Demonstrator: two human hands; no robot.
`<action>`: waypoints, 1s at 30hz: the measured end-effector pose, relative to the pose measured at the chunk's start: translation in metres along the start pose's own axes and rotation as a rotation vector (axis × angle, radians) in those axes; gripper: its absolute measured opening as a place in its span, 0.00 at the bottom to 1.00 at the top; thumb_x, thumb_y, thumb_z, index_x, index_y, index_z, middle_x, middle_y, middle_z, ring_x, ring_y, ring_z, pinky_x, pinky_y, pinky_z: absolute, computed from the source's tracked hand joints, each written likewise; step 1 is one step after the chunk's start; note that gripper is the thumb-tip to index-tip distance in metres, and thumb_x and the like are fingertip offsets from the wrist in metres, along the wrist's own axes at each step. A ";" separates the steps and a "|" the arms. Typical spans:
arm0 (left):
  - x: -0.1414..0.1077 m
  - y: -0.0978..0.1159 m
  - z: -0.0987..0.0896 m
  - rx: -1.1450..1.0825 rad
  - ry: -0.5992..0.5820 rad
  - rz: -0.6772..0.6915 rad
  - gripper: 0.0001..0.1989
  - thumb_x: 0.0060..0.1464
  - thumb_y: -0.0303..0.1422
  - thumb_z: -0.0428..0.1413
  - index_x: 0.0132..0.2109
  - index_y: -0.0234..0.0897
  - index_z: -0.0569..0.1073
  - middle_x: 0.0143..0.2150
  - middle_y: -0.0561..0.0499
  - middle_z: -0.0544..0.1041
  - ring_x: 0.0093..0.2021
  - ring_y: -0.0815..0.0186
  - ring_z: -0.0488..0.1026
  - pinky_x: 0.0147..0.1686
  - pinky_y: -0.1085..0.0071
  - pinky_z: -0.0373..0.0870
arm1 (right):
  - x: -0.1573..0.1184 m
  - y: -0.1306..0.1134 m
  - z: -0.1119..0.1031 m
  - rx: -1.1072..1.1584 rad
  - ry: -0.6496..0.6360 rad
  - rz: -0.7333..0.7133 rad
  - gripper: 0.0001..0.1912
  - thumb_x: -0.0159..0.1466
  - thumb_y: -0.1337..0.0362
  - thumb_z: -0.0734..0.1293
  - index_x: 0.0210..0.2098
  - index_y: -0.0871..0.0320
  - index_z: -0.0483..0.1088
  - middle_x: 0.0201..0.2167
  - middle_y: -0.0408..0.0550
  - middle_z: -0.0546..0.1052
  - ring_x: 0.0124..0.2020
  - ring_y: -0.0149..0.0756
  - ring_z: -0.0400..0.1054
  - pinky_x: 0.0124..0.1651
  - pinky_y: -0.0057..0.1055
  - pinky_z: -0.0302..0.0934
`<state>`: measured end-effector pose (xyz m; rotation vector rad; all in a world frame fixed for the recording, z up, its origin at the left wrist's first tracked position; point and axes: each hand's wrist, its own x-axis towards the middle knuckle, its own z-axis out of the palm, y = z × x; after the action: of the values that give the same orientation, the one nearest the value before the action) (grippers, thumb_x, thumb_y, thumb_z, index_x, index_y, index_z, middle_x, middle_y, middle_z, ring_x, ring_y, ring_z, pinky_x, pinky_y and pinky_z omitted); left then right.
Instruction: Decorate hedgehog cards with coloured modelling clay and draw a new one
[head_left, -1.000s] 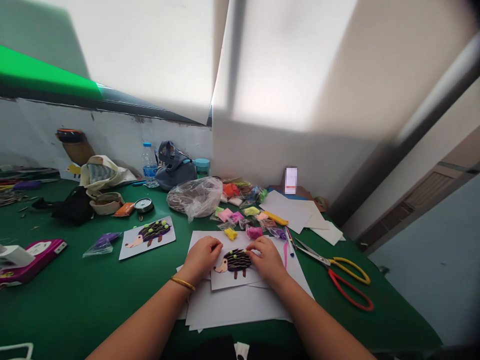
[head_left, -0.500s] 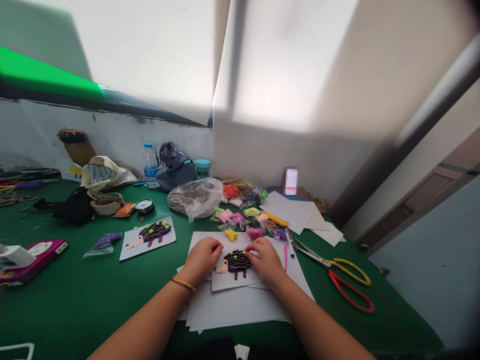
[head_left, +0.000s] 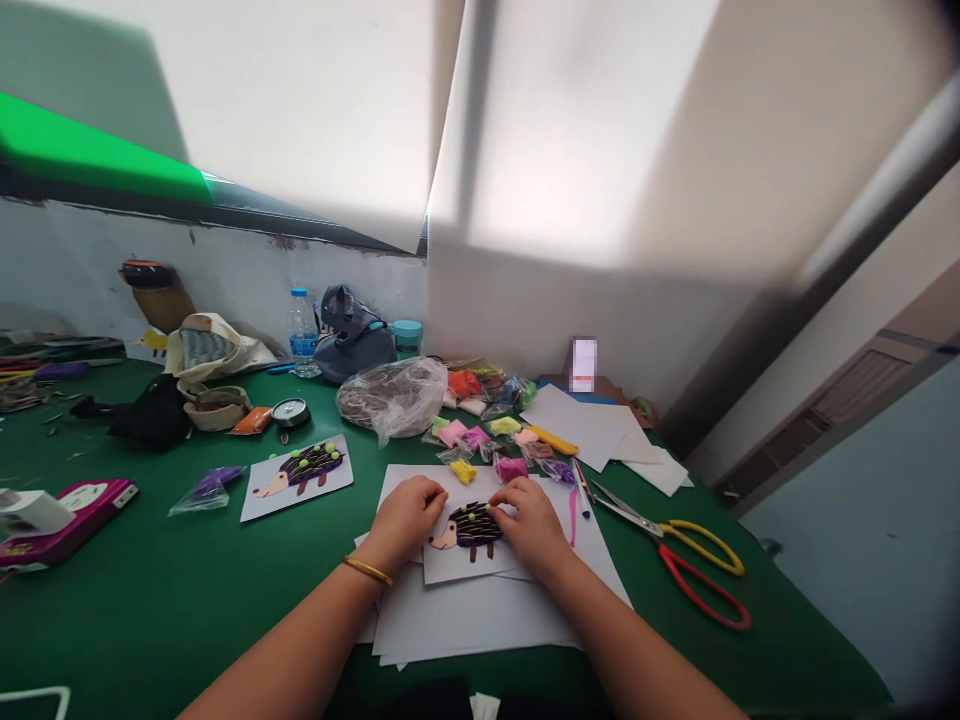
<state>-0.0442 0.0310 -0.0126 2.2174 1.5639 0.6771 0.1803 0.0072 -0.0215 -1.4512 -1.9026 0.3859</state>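
Between your two hands, atop some white sheets (head_left: 480, 622), lies the white card (head_left: 450, 573) bearing a dark-spined hedgehog (head_left: 478, 530). Your left hand (head_left: 403, 518) bunches thumb and forefinger together at the card's far left corner, perhaps to steady it; I cannot tell whether they grip anything. Your right hand (head_left: 529, 522) brings thumb and forefinger to a pale green ball (head_left: 488, 507) on the hedgehog's back, pinching or pressing, I can't tell which. Clay packets (head_left: 511, 467) sit just beyond, likely for easy reach, on a green tabletop (head_left: 187, 605) below a pale, sunlit wall (head_left: 547, 180).
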 end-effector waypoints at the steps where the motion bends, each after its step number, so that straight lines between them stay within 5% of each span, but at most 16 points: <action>1: 0.000 0.000 0.000 0.000 0.001 -0.001 0.13 0.60 0.35 0.49 0.35 0.38 0.77 0.37 0.47 0.77 0.40 0.61 0.72 0.40 0.68 0.63 | 0.000 0.000 0.000 0.003 0.000 0.000 0.05 0.60 0.67 0.69 0.33 0.53 0.78 0.35 0.47 0.74 0.43 0.41 0.67 0.47 0.36 0.60; 23: -0.001 0.000 0.000 -0.010 0.006 -0.011 0.12 0.60 0.35 0.50 0.35 0.38 0.77 0.37 0.47 0.77 0.40 0.61 0.72 0.40 0.68 0.63 | -0.002 0.004 0.001 0.033 0.004 -0.009 0.06 0.61 0.66 0.68 0.32 0.52 0.79 0.34 0.47 0.74 0.42 0.41 0.68 0.47 0.36 0.61; 30: -0.001 -0.001 0.000 -0.008 0.003 -0.011 0.13 0.60 0.35 0.49 0.36 0.38 0.77 0.37 0.47 0.77 0.40 0.60 0.72 0.39 0.68 0.63 | -0.005 0.027 -0.019 0.071 0.104 0.013 0.11 0.66 0.59 0.63 0.36 0.54 0.77 0.38 0.50 0.74 0.43 0.42 0.68 0.48 0.38 0.62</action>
<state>-0.0457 0.0308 -0.0132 2.2011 1.5711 0.6833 0.2137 0.0084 -0.0266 -1.4104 -1.7800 0.3735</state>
